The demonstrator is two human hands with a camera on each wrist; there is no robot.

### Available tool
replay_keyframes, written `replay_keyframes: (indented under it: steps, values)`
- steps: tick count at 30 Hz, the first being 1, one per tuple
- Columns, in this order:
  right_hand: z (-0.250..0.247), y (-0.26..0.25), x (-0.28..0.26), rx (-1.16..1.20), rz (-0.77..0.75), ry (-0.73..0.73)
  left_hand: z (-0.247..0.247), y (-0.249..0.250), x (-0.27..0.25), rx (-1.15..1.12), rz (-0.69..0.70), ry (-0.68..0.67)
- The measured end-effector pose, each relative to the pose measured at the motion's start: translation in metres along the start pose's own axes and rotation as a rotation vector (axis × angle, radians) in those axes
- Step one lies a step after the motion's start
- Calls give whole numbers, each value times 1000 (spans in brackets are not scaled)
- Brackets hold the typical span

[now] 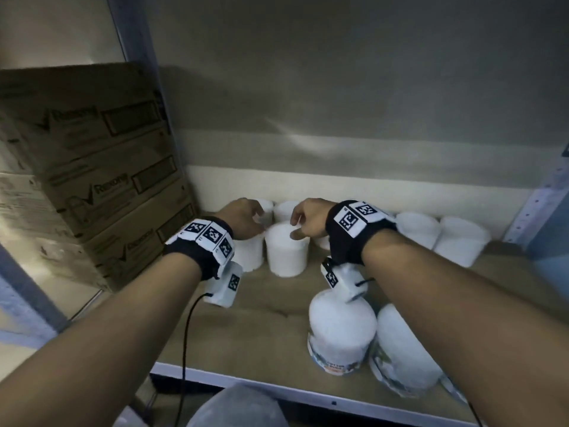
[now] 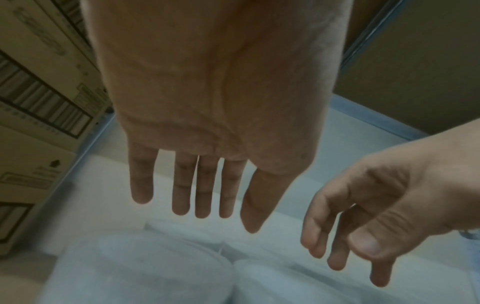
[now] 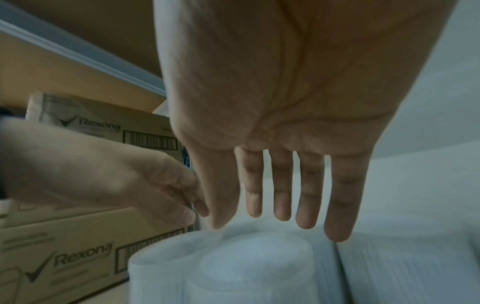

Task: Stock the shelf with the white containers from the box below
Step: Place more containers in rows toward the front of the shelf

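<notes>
Several white containers stand on the wooden shelf point(image 1: 246, 328). Both my hands hover at the back left group. My left hand point(image 1: 257, 218) is over one container point(image 1: 251, 254), its fingers straight and holding nothing point(image 2: 197, 207). My right hand point(image 1: 297, 226) is just above the neighbouring container point(image 1: 286, 251), fingers extended and bare point(image 3: 280, 214), the thumb tip close to the lid point(image 3: 246, 263). More containers sit behind point(image 1: 286, 209) and to the right point(image 1: 418, 229). Two labelled ones point(image 1: 341, 331) stand near the front edge under my right forearm.
Stacked Rexona cardboard boxes point(image 1: 92, 180) fill the left side beside a metal upright. The shelf's back wall is close behind the containers. A metal upright point(image 1: 535, 198) bounds the right side. A grey rounded object point(image 1: 237, 408) shows below the shelf's front edge.
</notes>
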State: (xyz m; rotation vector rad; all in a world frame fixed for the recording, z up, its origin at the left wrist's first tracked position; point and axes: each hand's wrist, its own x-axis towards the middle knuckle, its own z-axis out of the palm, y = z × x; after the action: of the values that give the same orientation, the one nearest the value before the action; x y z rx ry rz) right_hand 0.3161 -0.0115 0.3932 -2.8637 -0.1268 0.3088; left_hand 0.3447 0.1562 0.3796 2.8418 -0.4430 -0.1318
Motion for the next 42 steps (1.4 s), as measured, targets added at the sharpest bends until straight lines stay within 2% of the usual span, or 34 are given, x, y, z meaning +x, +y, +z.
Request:
replay_keyframes:
  steps: [6, 11, 23, 31, 35, 42]
  values:
    - [16, -16, 45, -173, 20, -69, 6, -23, 27, 84, -68, -101]
    - [20, -19, 63, -252, 31, -90, 13, -30, 33, 113, -27, -87]
    - [22, -19, 48, -259, -22, -60, 13, -29, 22, 131, -3, -102]
    - [12, -17, 37, -163, -97, -137, 15, -28, 19, 136, -3, -75]
    - [13, -18, 41, -90, -64, -53, 15, -30, 18, 136, 0, -85]
    - [19, -18, 44, -209, -5, -87, 8, -31, 17, 135, 17, -132]
